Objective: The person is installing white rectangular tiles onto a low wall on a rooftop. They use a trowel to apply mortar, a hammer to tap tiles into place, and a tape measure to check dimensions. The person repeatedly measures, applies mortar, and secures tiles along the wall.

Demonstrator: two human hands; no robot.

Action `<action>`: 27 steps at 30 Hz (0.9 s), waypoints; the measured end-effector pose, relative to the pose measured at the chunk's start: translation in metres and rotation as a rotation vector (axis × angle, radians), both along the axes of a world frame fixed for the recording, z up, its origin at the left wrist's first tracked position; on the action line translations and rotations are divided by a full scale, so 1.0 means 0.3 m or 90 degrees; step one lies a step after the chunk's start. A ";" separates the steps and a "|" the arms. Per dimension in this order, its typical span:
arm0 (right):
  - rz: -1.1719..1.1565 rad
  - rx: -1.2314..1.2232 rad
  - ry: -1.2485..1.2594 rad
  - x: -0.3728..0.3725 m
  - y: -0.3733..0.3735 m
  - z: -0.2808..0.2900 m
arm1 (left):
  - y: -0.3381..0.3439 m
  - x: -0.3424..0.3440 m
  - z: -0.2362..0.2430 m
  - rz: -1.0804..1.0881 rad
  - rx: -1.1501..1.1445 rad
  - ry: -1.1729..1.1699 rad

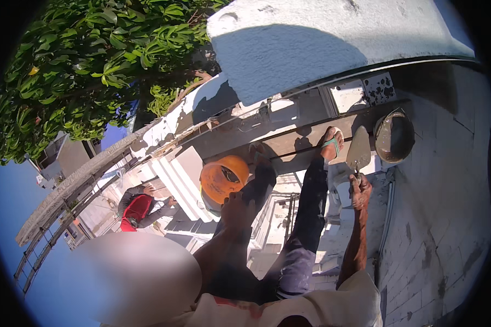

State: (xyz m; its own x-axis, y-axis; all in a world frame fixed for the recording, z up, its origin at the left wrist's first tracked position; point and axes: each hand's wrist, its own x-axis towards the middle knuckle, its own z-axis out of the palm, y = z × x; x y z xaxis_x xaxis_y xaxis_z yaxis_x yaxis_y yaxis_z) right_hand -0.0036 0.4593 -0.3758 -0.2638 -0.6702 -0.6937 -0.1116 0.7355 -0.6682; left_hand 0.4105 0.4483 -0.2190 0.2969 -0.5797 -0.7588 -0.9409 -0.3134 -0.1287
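Trowel in the right hand, orange bowl in the left, up on a plank beside a block wall.

The right hand (360, 191) is closed around the handle of a masonry trowel (359, 150), blade pointing toward a mortar pan (394, 136) on the plank (289, 143). The left hand (237, 210) grips the rim of an orange plastic bowl (223, 177). A sandalled foot (331, 144) rests on the plank; the grey block wall (442, 218) rises just beside it.

Glossy orange plastic hard hat (223, 179), dull metal trowel blade (359, 148), mortar-caked pan (394, 136), rough matt white block wall (447, 207)
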 end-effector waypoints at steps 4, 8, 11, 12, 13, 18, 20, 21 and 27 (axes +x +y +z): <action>0.029 -0.082 -0.240 0.463 -0.122 0.279 | 0.049 0.066 -0.021 0.055 -0.003 0.000; 0.211 -0.245 -0.280 0.899 -0.242 0.430 | 0.134 0.123 -0.014 0.150 -0.011 0.005; 0.290 -0.442 -0.102 1.186 -0.325 0.450 | 0.179 0.154 -0.021 0.206 -0.020 0.023; 0.307 -0.503 -0.035 1.276 -0.349 0.440 | 0.193 0.168 -0.026 0.227 -0.019 0.029; 0.319 -0.521 -0.001 1.349 -0.351 0.417 | 0.196 0.179 -0.022 0.237 -0.029 0.038; 0.403 -0.453 0.008 1.627 -0.318 0.347 | 0.256 0.223 -0.028 0.280 -0.067 0.054; 0.475 -0.506 0.056 1.676 -0.298 0.342 | 0.263 0.245 -0.030 0.280 -0.026 0.058; 0.508 -0.536 0.080 1.698 -0.292 0.347 | 0.270 0.258 -0.027 0.281 -0.012 0.074; 0.490 -0.592 0.018 1.776 -0.266 0.404 | 0.307 0.306 -0.032 0.228 -0.009 0.111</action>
